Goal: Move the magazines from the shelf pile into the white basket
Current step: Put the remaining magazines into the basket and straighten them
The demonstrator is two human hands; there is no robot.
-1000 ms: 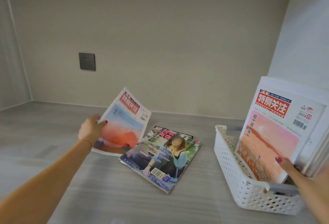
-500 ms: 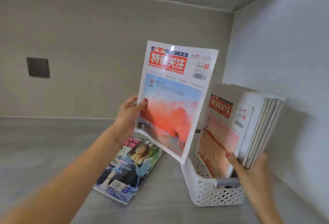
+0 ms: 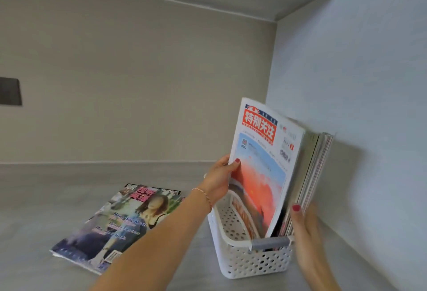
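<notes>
**Left hand slots a red-cover magazine into the basket**

The left hand (image 3: pixel 219 178) pinches the spine edge of the red-and-white magazine (image 3: pixel 261 168), thumb on the cover and fingers behind it. The magazine stands nearly upright with its lower edge already down inside the white basket (image 3: pixel 242 260), at the front of the magazines filed there. The right hand (image 3: pixel 305 228) grips that upright stack (image 3: pixel 316 175) from the outer side, thumb on the front and fingers curled behind, leaning it toward the side wall (image 3: pixel 358 82) so a gap stays open.

To do this step well, I judge the magazine should slide straight down along the face of the stack until its bottom edge meets the basket floor; releasing sooner would likely let the thin pages buckle or slump forward. The right hand should hold the stack back until the new one is seated, then press the whole set together. The basket looks light, so a sideways push may shift it on the shelf (image 3: pixel 46 198).

One glossy magazine (image 3: pixel 120 221) with a person on its cover lies flat on the shelf to the left of the basket, apart from it, partly crossed by the left forearm. Whether more lie under it I cannot tell.
</notes>
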